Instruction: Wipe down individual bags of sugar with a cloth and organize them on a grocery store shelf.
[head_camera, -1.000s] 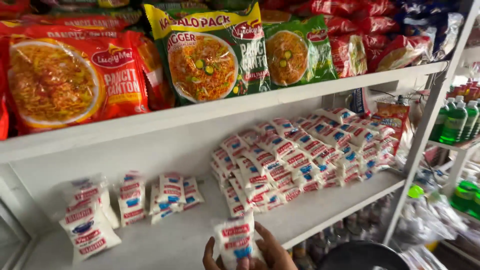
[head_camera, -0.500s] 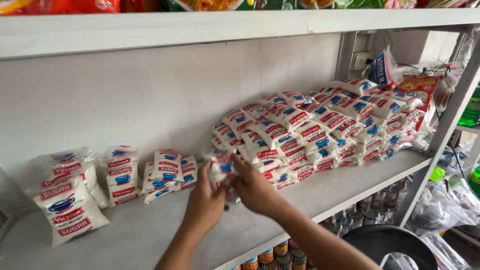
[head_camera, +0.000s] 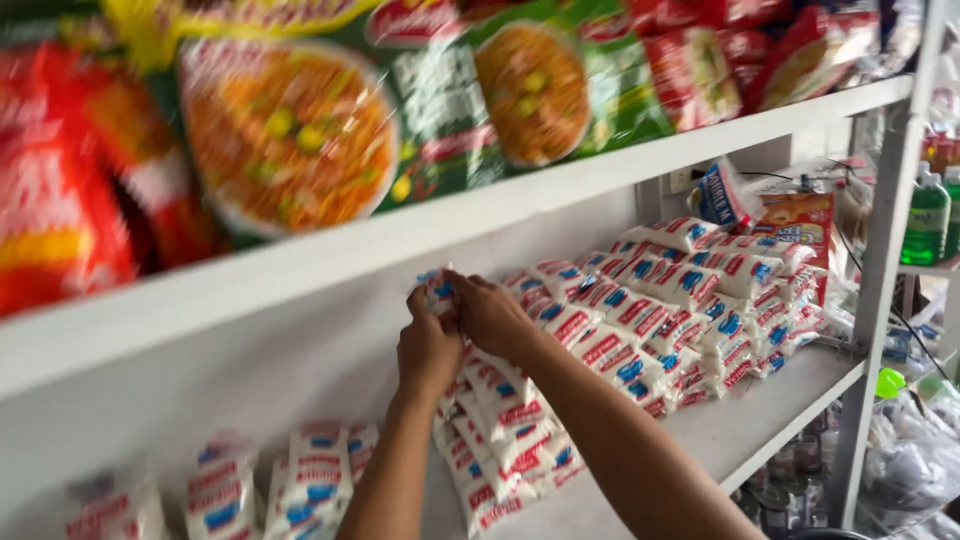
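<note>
Both hands, left hand (head_camera: 428, 345) and right hand (head_camera: 492, 315), pinching sachet strip (head_camera: 440, 290) top; stocking shelf (head_camera: 760, 420) underway; next needs steady lowering beside sachet pile (head_camera: 690, 300).

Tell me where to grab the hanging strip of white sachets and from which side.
Pinch the strip of sachets at its top end, where the left hand and right hand meet now. It hangs limp, so a top hold probably lets the rest trail free. Come from the open shelf front; the sachet pile crowds its right side.
</note>
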